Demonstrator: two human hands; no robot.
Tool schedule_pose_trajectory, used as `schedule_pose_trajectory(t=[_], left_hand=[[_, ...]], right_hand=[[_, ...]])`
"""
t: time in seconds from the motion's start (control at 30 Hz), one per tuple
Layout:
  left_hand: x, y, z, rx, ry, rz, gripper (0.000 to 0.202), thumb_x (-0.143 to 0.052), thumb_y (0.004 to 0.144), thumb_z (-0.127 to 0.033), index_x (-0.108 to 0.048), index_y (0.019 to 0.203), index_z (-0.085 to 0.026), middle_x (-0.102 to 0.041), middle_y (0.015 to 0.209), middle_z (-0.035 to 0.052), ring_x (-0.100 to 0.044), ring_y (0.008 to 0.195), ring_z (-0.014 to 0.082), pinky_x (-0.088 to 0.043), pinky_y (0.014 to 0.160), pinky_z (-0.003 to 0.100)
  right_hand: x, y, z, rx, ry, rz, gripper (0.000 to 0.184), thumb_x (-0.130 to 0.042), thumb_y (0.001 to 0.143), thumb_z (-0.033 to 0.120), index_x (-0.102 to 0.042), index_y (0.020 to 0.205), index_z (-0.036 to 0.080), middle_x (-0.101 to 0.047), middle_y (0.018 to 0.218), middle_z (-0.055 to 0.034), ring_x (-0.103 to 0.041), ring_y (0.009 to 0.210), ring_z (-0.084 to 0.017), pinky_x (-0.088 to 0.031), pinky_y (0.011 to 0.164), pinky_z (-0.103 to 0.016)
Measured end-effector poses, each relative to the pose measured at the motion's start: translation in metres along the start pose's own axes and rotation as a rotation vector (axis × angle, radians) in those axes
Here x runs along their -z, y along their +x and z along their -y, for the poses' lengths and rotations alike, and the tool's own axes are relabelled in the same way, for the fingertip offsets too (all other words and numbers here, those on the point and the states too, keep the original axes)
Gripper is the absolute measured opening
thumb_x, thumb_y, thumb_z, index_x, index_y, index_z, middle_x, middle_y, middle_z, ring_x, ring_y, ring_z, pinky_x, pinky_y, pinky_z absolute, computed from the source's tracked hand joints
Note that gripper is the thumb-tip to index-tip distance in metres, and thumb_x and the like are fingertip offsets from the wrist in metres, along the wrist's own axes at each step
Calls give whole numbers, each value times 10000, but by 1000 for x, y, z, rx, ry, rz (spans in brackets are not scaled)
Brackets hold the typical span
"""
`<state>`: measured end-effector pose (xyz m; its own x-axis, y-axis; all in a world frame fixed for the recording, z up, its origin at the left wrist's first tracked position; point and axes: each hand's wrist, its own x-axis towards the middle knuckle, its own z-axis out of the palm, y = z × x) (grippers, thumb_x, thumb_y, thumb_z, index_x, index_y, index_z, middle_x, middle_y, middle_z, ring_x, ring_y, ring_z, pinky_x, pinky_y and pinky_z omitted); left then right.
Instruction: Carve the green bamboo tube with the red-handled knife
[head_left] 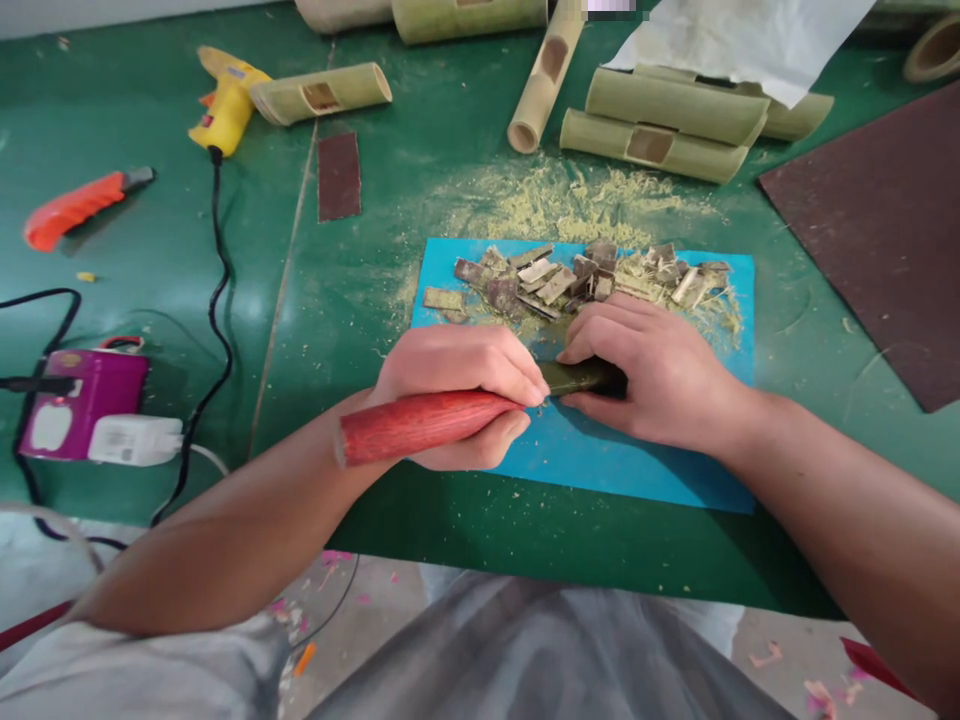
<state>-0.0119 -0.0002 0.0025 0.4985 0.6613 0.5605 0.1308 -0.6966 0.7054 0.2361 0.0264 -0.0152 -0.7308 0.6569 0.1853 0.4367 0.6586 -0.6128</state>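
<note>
My left hand (461, 360) is closed round a tool with a red wooden handle (420, 425). Its working end is hidden by my fingertips, so I cannot tell its kind. My right hand (664, 365) grips a short dark green bamboo piece (574, 378) over the blue sheet (630, 465). The left fingertips meet the near end of that piece. Just beyond both hands lies a heap of bamboo chips and brown sandpaper scraps (555, 280), mixed with pale shavings.
At the back lie several cut bamboo tubes (675, 100) and a white sheet (742, 40). A yellow glue gun (229, 105), an orange utility knife (79, 210) and a purple power adapter (90, 400) with cables are on the left. Large brown sandpaper (885, 230) covers the right side.
</note>
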Motion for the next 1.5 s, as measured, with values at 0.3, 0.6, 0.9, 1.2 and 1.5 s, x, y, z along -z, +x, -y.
schedule_pose_trajectory(t=[0.3,0.6,0.9,1.2,1.5], left_hand=[[3,1,12,323,-128,-55,105,-726,943,-234,-757,843,-227,-812,786,20,-747,609,138,-575,505,206],[1,-1,1,-24,87,-88,82,-717,911,-189,-750,905,-264,-837,826,-15,-814,717,150,-664,638,220],[-4,-1,3,-74,81,-48,71,-766,894,-223,-738,922,-282,-841,838,-9,-818,717,165,-679,626,234],[-4,0,-5,18,49,-100,134,-666,893,-143,-688,792,-228,-800,740,-2,-778,637,129,-615,556,196],[-1,-1,3,-4,63,-118,88,-702,910,-189,-753,856,-235,-839,816,-1,-809,701,142,-654,608,206]], right_hand=[[-1,1,2,-8,-40,-7,117,-679,846,260,-615,936,224,-729,984,-89,-626,909,-265,-437,777,-382],[-1,0,0,-5,-13,-5,132,-688,862,292,-607,947,232,-735,1006,-86,-628,930,-268,-432,788,-384],[0,1,1,-21,5,20,104,-669,873,288,-609,941,237,-728,994,-83,-624,935,-272,-435,781,-392],[1,2,0,2,42,5,100,-675,872,282,-614,930,228,-724,982,-87,-626,917,-267,-422,767,-381],[0,2,-1,-3,35,-3,106,-685,892,306,-609,929,241,-720,980,-68,-619,913,-253,-416,765,-372]])
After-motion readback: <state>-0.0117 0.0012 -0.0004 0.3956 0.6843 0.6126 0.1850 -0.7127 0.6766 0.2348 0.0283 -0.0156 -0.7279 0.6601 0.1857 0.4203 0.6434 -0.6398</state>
